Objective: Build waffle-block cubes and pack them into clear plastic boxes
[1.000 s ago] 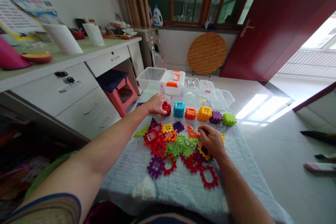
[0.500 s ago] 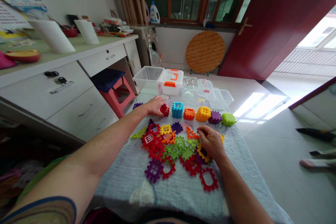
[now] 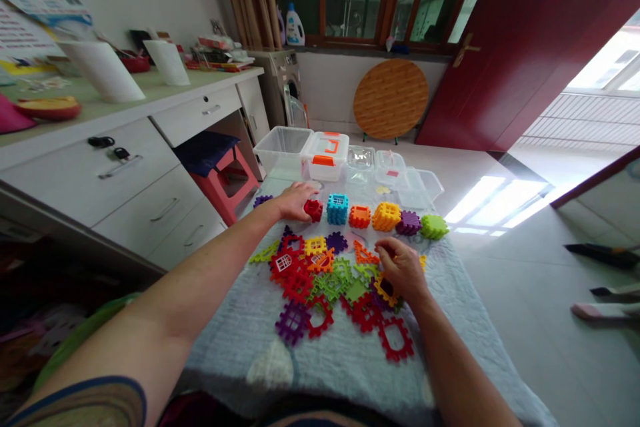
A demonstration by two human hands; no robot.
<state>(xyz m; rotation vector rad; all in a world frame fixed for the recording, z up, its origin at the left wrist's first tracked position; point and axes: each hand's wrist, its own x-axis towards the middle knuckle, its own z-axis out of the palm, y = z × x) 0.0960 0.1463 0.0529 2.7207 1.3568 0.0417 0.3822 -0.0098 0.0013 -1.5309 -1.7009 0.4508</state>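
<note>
My left hand [image 3: 296,202] is at the left end of a row of stacked plastic building tiles, beside a short red stack [image 3: 313,211]. Its fingers reach out past the top of that stack, apart, with the thumb near its side. To the right stand a blue stack [image 3: 338,209], an orange stack [image 3: 360,217], a yellow stack [image 3: 387,216], a purple stack [image 3: 409,222] and a green stack [image 3: 435,227]. My right hand [image 3: 400,265] hovers over the loose tiles, fingers pressed together near an orange triangular tile [image 3: 366,253]; anything between them is hidden.
Loose tiles in red, green, purple and yellow, such as a red frame tile [image 3: 396,339], lie on the cloth-covered table [image 3: 345,373]. Clear plastic boxes, one an orange-latched box [image 3: 325,157], line the far edge. A pink stool [image 3: 220,173] stands left.
My left hand's fingers have loosened and lifted from the red stack, which now shows more fully. The right hand has hardly moved.
</note>
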